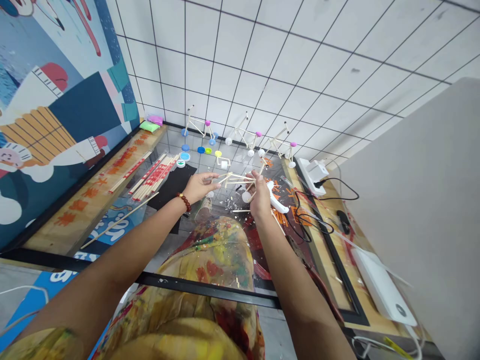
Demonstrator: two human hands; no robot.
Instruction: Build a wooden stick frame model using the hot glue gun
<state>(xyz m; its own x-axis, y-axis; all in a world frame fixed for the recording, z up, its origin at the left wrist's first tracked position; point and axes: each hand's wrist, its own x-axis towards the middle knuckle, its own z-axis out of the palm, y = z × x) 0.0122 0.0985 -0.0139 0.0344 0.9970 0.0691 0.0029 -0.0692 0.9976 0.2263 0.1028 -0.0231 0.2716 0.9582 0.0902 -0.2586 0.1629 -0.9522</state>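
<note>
A small frame of pale sticks [236,178] hangs above the glass table between my two hands. My left hand [200,187] pinches its left end between thumb and fingertips. The right end is gripped by my right hand [260,195], with a white round cap [246,197] beside its fingers. Just right of that hand lies a white glue gun [277,199]. Beyond my hands, three stick models stand near the wall: one with blue wheels [198,125], a middle one [245,136] and a right one [279,145], each with a pink piece.
Chopsticks in red-printed wrappers [155,177] lie at the left beside a black sheet [174,187]. Blue and yellow caps sit behind my hands. A power strip [312,175] and black cables are at the right. One long stick [120,220] lies near my left forearm.
</note>
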